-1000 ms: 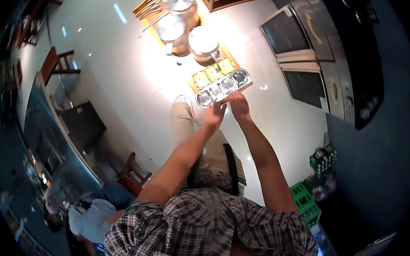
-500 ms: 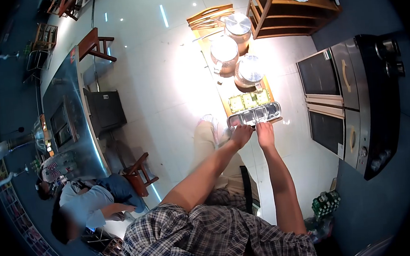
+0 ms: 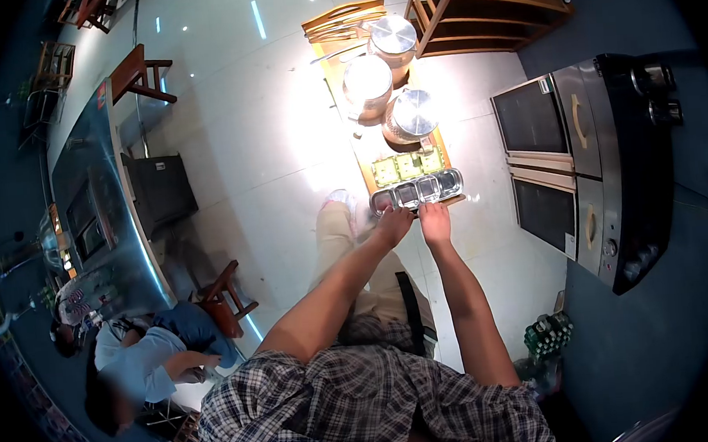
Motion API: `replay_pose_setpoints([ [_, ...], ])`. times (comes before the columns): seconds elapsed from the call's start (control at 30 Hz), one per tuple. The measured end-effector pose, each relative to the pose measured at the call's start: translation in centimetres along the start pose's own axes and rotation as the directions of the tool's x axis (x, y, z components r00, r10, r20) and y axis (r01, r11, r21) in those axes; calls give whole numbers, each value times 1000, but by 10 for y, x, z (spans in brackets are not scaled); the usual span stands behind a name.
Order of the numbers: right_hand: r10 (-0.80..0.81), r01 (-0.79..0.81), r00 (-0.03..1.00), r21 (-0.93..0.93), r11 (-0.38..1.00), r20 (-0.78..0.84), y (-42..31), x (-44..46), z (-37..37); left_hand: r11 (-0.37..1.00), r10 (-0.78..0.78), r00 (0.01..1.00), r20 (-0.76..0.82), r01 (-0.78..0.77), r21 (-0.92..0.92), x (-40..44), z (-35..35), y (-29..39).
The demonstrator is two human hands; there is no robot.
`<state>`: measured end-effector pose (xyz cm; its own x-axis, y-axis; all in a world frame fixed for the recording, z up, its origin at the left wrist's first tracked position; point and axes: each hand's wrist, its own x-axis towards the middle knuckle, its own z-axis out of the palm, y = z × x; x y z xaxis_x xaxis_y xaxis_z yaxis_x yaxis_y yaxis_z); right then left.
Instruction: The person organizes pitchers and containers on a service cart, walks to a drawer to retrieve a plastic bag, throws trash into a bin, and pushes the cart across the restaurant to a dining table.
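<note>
A long condiment tray (image 3: 450, 183) with several clear or metal compartments lies across the near end of a wooden board or low table. My left hand (image 3: 396, 222) is at its near edge, left of the middle, with fingers curled and closed on the rim. Close beside it, my right hand (image 3: 434, 222) has its fingers closed on the same edge. Fingertips are partly hidden against the tray. Just beyond stand several yellow-green square containers (image 3: 409, 166) in a row.
Behind the containers stand a front pot (image 3: 410, 114), a left pot (image 3: 367, 80) and a rear pot (image 3: 393, 36). A stove-like cabinet (image 3: 579, 131) is at right, a wooden shelf (image 3: 479, 15) at upper right. A seated person (image 3: 146, 359) is at lower left, near a metal counter (image 3: 114, 197).
The whole view has shifted, so everything appears a little further left and slightly higher. Both hands keep their place at the tray's near edge, with no clear movement against it.
</note>
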<state>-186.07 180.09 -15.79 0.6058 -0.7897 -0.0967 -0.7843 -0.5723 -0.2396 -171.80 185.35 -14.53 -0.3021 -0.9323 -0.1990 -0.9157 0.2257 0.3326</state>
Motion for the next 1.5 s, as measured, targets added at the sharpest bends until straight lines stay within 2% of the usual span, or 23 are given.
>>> replay_pose_setpoints([
  [0.17, 19, -15, 998, -84, 996, 56, -16, 0, -10, 994, 26, 995, -99, -36, -104, -11, -10, -19],
  [0.23, 56, -51, 997, -93, 994, 59, -36, 4, -20, 962, 176, 983, -43, -181, -205, -22, -28, -44],
  [0.27, 137, -128, 987, -108, 986, 86, -49, 5, -25, 952, 138, 987, 83, -109, -286, -28, -40, -55],
  [0.3, 217, -203, 970, -126, 971, 110, -60, 8, -29, 950, 156, 984, 81, -127, -287, -34, -49, -70],
  [0.37, 226, -224, 972, -35, 974, 66, -83, 18, -46, 972, 137, 987, 83, -118, -205, -49, -64, -112],
  [0.4, 208, -207, 978, 160, 965, 16, -98, 26, -55, 970, 154, 985, 83, -135, -201, -58, -51, -143],
  [0.43, 198, -172, 979, 347, 922, -41, -117, 37, -64, 905, 78, 997, 3, -70, -420, -67, -25, -184],
  [0.5, 230, -188, 971, 393, 900, -62, -155, 65, -73, 792, 9, 999, -52, -39, -610, -73, -47, -236],
  [0.57, 272, -173, 954, 508, 844, -128, -191, 104, -85, 975, 6, 1000, -14, -9, -220, -78, -139, -267],
  [0.63, 362, -188, 908, 569, 801, -211, -223, 151, -88, 983, 11, 1000, 3, -10, -181, -71, -194, -303],
  [0.8, 420, -53, 860, 768, 639, -291, -270, 274, -133, 990, 135, 970, -200, -139, -3, -15, -307, -375],
  [0.9, 608, -153, 778, 890, 429, -159, -274, 325, -166, 977, 214, 952, -219, -211, 38, 33, -353, -391],
  [0.97, 686, -43, 699, 945, 323, -202, -261, 358, -144, 961, 278, 936, -214, -270, 65, 66, -376, -397],
  [1.03, 751, -70, 643, 965, 252, -149, -246, 379, -153, 930, 368, 915, -166, -364, 57, 105, -389, -400],
  [1.1, 726, -47, 683, 997, -66, 81, -233, 399, -159, 891, 453, 882, -128, -446, 78, 142, -391, -410],
  [1.13, 674, -127, 738, 975, 182, -29, -219, 410, -152, 863, 504, 860, -82, -498, 82, 160, -399, -411],
  [1.17, 693, -114, 720, 977, 180, -44, -211, 427, -142, 831, 553, 832, -35, -549, 85, 179, -406, -412],
  [1.23, 772, 120, 601, 978, 172, -209, -206, 451, -138, 806, 582, 812, 39, -582, 107, 210, -407, -419],
  [1.27, 821, -104, 552, 965, 240, -144, -200, 456, -138, 793, 584, 803, 119, -596, 125, 224, -409, -423],
  [1.3, 848, -228, 528, 958, 174, -28, -193, 465, -149, 779, 581, 788, 204, -611, 142, 237, -410, -427],
  [1.37, 890, -251, 448, 944, 215, -84, -179, 484, -143, 693, 625, 715, 313, -693, 200, 268, -413, -432],
  [1.43, 905, -291, 424, 952, 98, 36, -167, 495, -162, 656, 602, 673, 429, -724, 214, 291, -414, -430],
  [1.5, 914, -350, 405, 925, 147, 8, -153, 508, -139, 597, 627, 609, 486, -776, 203, 313, -408, -427],
])
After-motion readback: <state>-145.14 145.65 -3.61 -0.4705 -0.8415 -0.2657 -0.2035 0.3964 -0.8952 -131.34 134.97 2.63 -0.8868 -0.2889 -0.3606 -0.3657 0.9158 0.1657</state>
